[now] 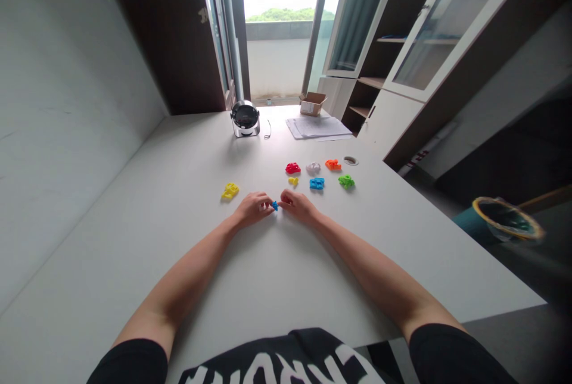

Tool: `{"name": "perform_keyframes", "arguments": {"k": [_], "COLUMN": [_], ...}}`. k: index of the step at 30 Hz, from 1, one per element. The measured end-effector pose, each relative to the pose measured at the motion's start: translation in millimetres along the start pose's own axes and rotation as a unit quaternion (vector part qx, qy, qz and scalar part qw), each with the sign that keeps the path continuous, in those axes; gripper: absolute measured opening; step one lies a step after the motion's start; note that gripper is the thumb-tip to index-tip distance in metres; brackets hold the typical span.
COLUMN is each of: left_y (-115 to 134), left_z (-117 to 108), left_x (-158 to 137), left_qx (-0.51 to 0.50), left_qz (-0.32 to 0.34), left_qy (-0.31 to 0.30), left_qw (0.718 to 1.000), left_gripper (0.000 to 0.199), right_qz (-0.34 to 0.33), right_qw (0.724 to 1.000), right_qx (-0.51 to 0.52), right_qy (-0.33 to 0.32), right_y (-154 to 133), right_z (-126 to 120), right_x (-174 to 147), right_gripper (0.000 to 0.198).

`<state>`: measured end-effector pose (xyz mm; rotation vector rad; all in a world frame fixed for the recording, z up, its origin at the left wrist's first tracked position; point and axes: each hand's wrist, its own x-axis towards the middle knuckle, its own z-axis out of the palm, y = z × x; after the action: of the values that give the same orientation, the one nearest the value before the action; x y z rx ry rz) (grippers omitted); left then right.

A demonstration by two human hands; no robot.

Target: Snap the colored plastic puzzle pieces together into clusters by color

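Between my two hands is a small blue plastic piece, just above or on the white table. My left hand pinches it from the left with thumb and fingertips. From the other side my right hand comes up to it with curled fingers, the thumb tip at or very near the piece. Whether those fingers hold anything is too small to make out. A yellow cluster of pieces lies left of my left hand. Beyond my right hand are a small yellow piece and a blue cluster.
Red, pale, orange and green pieces lie at the right on the white table. Farther back stand a round black-and-silver device, papers and a small cardboard box. A bin stands right.
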<state>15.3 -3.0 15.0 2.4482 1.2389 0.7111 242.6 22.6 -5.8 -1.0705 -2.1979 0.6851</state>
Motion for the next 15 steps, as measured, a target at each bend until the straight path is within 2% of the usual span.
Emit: {"name": "perform_keyframes", "arguments": {"k": [8,15], "left_y": [-1.4,3.0], "left_z": [1.8,-1.5], "left_x": [-0.3,-2.2], "left_qx": [0.025,0.021], "left_qz": [0.006,0.002], "left_qy": [-0.002,-0.002], "left_qw": [1.0,1.0], "left_gripper": [0.018,0.026], "right_qz": [-0.002,0.032], "right_qw": [0.999,0.997], "right_qx": [0.02,0.069], "right_qy": [0.028,0.019], "right_y": [-3.7,-5.0], "right_z": [4.3,5.1], "right_x": [-3.0,-2.7], "right_gripper": [0.027,0.027]}}
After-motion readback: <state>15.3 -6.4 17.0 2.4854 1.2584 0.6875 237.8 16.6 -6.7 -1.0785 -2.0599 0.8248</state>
